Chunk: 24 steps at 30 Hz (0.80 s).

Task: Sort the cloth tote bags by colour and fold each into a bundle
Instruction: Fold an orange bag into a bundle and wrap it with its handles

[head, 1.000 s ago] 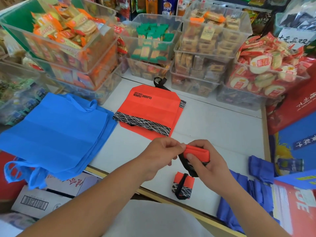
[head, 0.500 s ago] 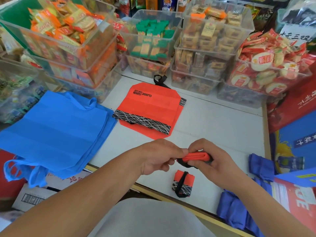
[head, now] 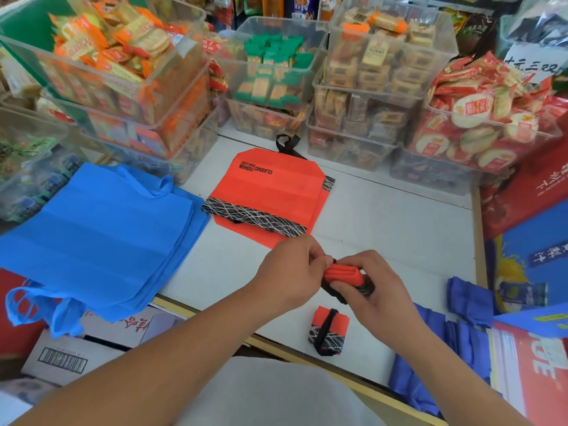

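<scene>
Both hands hold a folded orange tote bundle (head: pixel 344 273) above the white table (head: pixel 399 229). My right hand (head: pixel 378 290) grips it from the right and below, and my left hand (head: pixel 295 272) pinches its left end, where a black strap shows. A finished orange bundle (head: pixel 328 330) tied with a black strap lies near the table's front edge. Flat orange totes (head: pixel 270 192) with a black patterned band lie at mid table. A stack of light blue totes (head: pixel 92 241) covers the left side and hangs over the edge.
Clear bins of packaged snacks (head: pixel 368 87) line the back and left. Dark blue folded bags (head: pixel 467 302) sit at the right front. Red and blue cartons (head: pixel 538 364) stand at the right. A cardboard box (head: pixel 70 358) lies below the blue stack.
The orange bundle has been turned in my hands from flat-faced to edge-up. Both hands stay close together above the finished bundle.
</scene>
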Each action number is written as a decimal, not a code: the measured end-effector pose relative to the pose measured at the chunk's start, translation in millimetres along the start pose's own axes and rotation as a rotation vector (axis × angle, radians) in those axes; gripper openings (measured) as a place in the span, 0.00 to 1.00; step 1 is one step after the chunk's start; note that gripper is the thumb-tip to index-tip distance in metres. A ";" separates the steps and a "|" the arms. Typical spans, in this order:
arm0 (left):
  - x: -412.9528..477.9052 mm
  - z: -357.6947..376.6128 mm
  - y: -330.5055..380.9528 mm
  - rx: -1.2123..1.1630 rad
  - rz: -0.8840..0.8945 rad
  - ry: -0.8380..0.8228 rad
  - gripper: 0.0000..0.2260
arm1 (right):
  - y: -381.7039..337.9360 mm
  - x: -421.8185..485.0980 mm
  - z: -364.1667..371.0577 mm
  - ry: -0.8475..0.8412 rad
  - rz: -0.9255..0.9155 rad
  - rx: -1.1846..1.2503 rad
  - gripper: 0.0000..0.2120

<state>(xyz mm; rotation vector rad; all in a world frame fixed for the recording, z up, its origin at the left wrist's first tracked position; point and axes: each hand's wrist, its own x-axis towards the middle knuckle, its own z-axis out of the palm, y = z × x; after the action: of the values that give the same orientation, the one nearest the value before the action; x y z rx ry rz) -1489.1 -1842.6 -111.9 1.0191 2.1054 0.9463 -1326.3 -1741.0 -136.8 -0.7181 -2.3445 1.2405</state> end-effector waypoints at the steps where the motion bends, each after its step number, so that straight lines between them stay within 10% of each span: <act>1: -0.2 2.0 0.5 -0.015 0.004 0.016 0.06 | -0.1 -0.7 2.1 0.007 0.015 0.016 0.18; 24: -3.5 14.6 -14.5 -0.510 -0.049 -0.128 0.15 | -0.7 -3.2 -4.8 0.177 0.467 0.516 0.11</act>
<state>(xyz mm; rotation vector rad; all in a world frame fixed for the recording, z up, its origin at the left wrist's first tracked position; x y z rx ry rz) -1481.9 -1847.0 -131.0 0.7373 1.6501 1.2700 -1321.3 -1740.2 -134.0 -1.1621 -1.6491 1.7944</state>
